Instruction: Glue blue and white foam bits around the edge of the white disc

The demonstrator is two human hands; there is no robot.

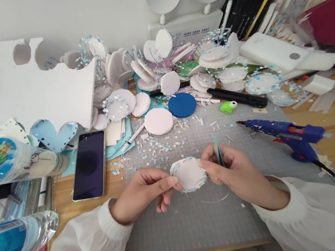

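Between my two hands is a white foam disc (189, 175), its rim trimmed with small blue and white paper pieces. My left hand (152, 186) pinches its left edge between thumb and fingers. At the right edge, the thumb and finger of my right hand (226, 165) grip the same disc. Greenish tweezers (218, 151) stick up from the fingers of that right hand. A thin clear strand (214, 199) curves below the disc over the grey cutting mat (189, 230). Tiny paper stars (171, 144) lie scattered just beyond my hands.
A blue glue gun (288, 132) lies at the right with its cord trailing. On the left are a phone (89, 165) and a plastic bottle (15, 239). Several foam discs (158, 121), a blue round lid (182, 104), a black cutter (237, 97) and a green punch (228, 107) lie ahead.
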